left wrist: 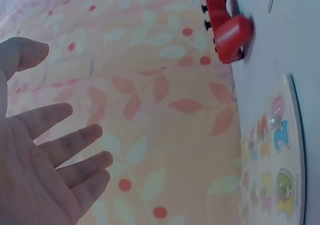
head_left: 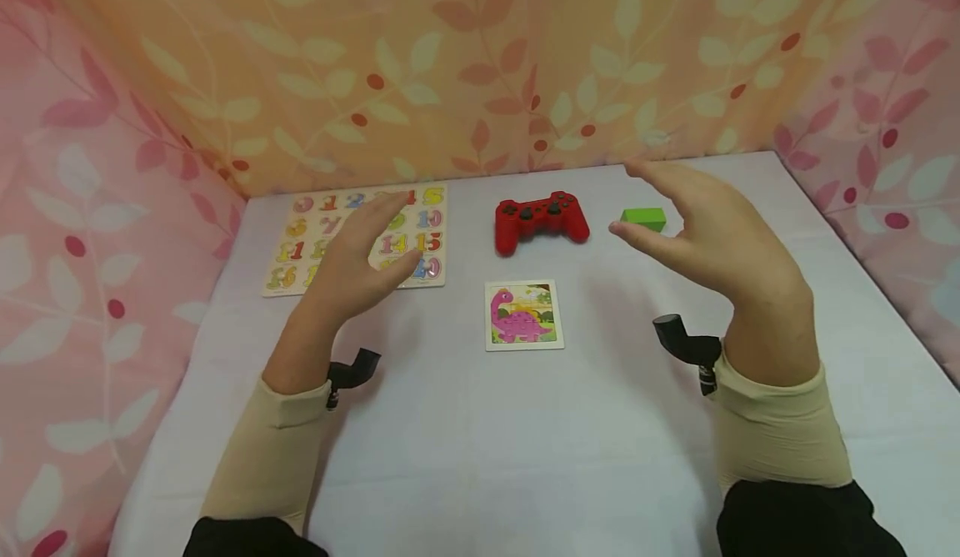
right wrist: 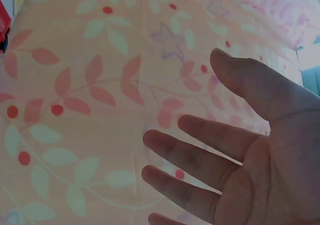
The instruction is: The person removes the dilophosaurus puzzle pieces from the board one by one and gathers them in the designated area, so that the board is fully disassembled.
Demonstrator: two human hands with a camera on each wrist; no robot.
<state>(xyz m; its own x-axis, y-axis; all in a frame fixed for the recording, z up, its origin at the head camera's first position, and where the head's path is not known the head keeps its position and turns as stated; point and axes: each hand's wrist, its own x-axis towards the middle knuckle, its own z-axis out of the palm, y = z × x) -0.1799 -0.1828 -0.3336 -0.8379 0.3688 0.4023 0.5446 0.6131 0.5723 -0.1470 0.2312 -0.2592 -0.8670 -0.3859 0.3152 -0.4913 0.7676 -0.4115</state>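
My left hand (head_left: 358, 261) hovers over the number puzzle board (head_left: 360, 282), fingers extended and thumb apart, holding nothing. It covers part of the board's colourful numerals in the head view. On the right, my other hand (head_left: 708, 236) is held up with fingers spread from the thumb, nothing between them. Beyond its thumb sits a bright green block (head_left: 643, 219). A red game controller (head_left: 542, 221) lies between the two hands toward the back. Nearer to me is a small square dinosaur jigsaw (head_left: 523, 315), pink dinosaur in a white frame.
A white cloth (head_left: 480, 440) covers the table. Patterned curtains (head_left: 480, 65) rise along its back and both sides. Black camera mounts (head_left: 686, 344) stick out from the wrists, over beige sleeves (head_left: 780, 432).
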